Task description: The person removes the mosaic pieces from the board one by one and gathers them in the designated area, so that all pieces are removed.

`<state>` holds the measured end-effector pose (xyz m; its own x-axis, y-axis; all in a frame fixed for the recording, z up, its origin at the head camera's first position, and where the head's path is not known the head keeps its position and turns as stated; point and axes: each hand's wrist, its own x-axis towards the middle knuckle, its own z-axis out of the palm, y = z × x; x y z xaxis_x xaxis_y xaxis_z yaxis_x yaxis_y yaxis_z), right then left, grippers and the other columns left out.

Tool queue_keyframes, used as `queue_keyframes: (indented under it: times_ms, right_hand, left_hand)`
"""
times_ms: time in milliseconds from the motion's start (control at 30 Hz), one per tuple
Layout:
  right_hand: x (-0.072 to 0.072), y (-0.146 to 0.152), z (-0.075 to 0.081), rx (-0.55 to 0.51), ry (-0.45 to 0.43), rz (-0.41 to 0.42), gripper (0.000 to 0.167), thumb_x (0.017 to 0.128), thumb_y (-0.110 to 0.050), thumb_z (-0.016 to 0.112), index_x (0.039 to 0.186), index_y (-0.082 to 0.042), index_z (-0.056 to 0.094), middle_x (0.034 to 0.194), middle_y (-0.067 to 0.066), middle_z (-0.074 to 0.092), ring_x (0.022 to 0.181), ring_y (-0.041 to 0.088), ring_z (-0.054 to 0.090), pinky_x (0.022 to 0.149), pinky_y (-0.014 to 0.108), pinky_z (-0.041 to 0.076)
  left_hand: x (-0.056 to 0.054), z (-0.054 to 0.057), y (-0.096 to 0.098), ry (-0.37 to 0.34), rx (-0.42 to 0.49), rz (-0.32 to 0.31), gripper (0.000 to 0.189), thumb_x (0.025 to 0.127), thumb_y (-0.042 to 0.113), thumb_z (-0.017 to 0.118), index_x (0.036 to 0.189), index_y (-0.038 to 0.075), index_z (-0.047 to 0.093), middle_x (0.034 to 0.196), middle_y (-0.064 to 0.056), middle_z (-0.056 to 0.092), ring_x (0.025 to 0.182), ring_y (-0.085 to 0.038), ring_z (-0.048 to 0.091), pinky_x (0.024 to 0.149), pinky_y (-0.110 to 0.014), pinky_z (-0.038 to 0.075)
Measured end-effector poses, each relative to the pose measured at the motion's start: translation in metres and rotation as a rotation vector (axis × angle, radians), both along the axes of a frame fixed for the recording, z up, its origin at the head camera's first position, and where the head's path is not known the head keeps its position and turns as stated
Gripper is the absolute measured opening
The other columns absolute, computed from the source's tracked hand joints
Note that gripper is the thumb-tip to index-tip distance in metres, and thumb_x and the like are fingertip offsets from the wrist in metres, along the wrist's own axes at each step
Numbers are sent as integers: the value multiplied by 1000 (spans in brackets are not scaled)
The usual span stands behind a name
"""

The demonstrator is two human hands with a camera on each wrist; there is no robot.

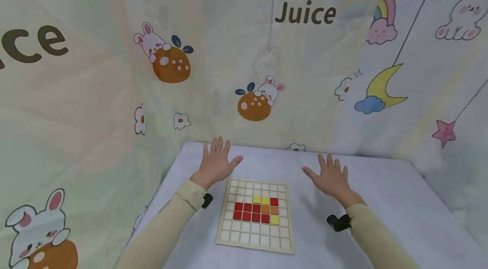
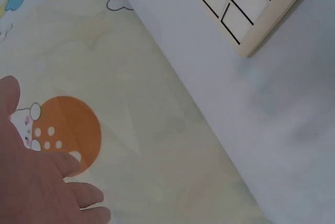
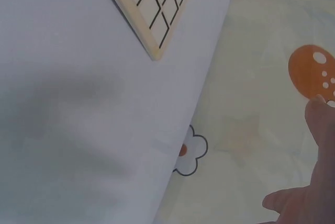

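A square wooden grid board (image 1: 254,217) lies on the white table, its cells mostly white. Red tiles (image 1: 247,217), yellow tiles (image 1: 257,200) and orange tiles (image 1: 265,209) fill some cells in its middle. My left hand (image 1: 215,163) is held out beyond the board's upper left corner, fingers spread and holding nothing. To the right of the board my right hand (image 1: 331,178) is likewise stretched out with spread fingers and nothing in it. Both wrist views catch only a corner of the board, apart from the fingers.
The table (image 1: 381,201) has a white cover and ends at a printed curtain (image 1: 305,70) behind and at the sides. Dark wrist cameras (image 1: 338,222) sit under both forearms.
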<state>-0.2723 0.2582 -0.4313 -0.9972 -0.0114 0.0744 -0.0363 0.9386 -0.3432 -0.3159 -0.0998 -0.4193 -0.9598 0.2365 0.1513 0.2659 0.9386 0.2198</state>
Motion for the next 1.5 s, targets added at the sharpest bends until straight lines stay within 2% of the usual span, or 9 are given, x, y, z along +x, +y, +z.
queue_keyframes:
  times_ms: [200, 433, 667, 867, 1000, 1167, 1367, 1500]
  right_hand:
    - [5, 2, -2, 10, -39, 0, 102, 92, -72, 37, 150, 9, 18, 151, 42, 8, 136, 64, 6, 106, 80, 5]
    - [8, -2, -5, 43, 37, 8, 103, 90, -73, 40, 150, 8, 20, 152, 41, 9, 136, 63, 10, 107, 79, 7]
    - [12, -10, -7, 57, 52, -7, 102, 89, -70, 46, 149, 8, 23, 152, 41, 11, 136, 63, 11, 107, 78, 8]
    - [13, -21, -11, 97, 93, -5, 99, 89, -68, 49, 149, 7, 27, 153, 39, 14, 137, 61, 14, 108, 78, 8]
    - [15, -29, -15, 91, 88, -11, 99, 89, -70, 47, 150, 5, 28, 154, 37, 15, 138, 60, 15, 109, 77, 9]
    - [20, -42, -26, 46, 50, -2, 98, 89, -70, 47, 151, 3, 26, 156, 35, 12, 140, 58, 12, 111, 75, 8]
    - [26, -53, -35, 59, 60, 1, 99, 88, -72, 47, 152, 0, 26, 157, 32, 12, 141, 56, 14, 113, 73, 9]
    - [32, -54, -45, 78, 59, -2, 101, 86, -74, 48, 152, -1, 28, 157, 31, 14, 140, 55, 17, 113, 72, 12]
  left_hand:
    - [6, -7, 0, -43, -26, -27, 89, 94, 70, 32, 155, 6, 22, 161, -22, 9, 150, -36, 0, 120, -60, 1]
    - [7, -6, -4, 24, -26, 2, 87, 94, 67, 38, 153, 4, 26, 160, -22, 15, 149, -38, 9, 120, -60, 6]
    - [9, -10, 0, 37, -162, -29, 89, 93, 71, 34, 154, 6, 26, 161, -21, 14, 149, -36, 7, 120, -60, 5]
    - [14, -13, -1, 56, -147, -16, 89, 92, 71, 36, 153, 6, 29, 160, -22, 17, 149, -38, 11, 119, -61, 6]
    - [17, -16, 0, 37, -157, -15, 90, 92, 72, 35, 153, 6, 28, 160, -22, 15, 149, -38, 9, 119, -62, 5]
    - [25, -28, -2, 10, -183, -42, 92, 91, 73, 35, 153, 6, 29, 160, -22, 15, 149, -38, 9, 119, -63, 5]
    - [30, -43, -2, 17, -191, -58, 91, 91, 72, 38, 152, 6, 33, 160, -22, 17, 149, -38, 11, 119, -63, 4]
    - [36, -59, -1, 7, -176, -67, 84, 94, 67, 42, 151, 5, 35, 159, -22, 20, 148, -39, 14, 119, -63, 6]
